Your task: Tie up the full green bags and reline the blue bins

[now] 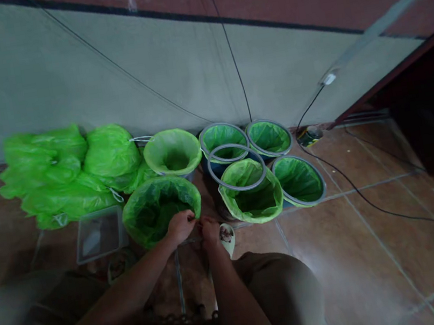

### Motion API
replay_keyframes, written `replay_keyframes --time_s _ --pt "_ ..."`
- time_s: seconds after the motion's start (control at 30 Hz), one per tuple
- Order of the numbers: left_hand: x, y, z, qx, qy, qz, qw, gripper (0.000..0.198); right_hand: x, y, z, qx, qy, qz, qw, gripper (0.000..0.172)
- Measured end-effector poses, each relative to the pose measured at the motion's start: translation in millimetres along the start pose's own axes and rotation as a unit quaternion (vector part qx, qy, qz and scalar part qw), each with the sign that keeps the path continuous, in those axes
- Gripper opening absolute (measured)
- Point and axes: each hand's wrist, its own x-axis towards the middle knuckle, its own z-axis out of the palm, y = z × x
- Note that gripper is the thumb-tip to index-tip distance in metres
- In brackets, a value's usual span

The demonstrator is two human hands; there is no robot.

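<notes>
Both my hands meet at the near rim of a bin lined with a green plastic bag [158, 206]. My left hand [180, 225] is closed, pinching the bag's edge at the rim. Close against it on the right, my right hand [210, 232] is also closed; what it grips is too small to make out. Several other green-lined bins stand behind, the nearest one [251, 195] with a loose grey ring [236, 167] resting above it.
A pile of green bags [67, 174] lies at the left by the wall. A clear plastic tray [99, 234] sits on the tiled floor. Black cables [374, 204] cross the floor on the right, beside dark furniture [433, 108]. My knees frame the bottom.
</notes>
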Motion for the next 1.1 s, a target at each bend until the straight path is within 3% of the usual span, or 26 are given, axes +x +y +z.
replay_keyframes --time_s 0.3,0.4,0.5,0.63,0.83,1.1 --pt "12 -27 6.3 -0.032 -0.023 -0.044 0.998 0.024 -7 -11 7 0.119 -0.033 0.155 0.980 0.013" --pt "11 -33 9.9 -0.018 -0.020 -0.078 0.997 0.024 -7 -7 6 0.079 -0.015 0.124 0.989 0.012" --pt "10 -33 7.5 -0.014 0.007 -0.099 0.995 0.031 -6 -6 6 0.004 0.031 0.036 0.999 0.016" --pt "9 -25 1.3 -0.035 0.022 -0.075 0.996 0.040 -6 -14 6 -0.083 0.064 -0.042 0.994 0.021" --pt "11 -8 5.1 -0.098 0.033 -0.012 0.995 0.029 -5 -25 6 -0.152 0.071 -0.053 0.984 0.024" --pt "16 -13 11.4 -0.070 0.027 -0.050 0.996 0.022 -14 -29 7 -0.192 0.040 -0.054 0.979 0.026"
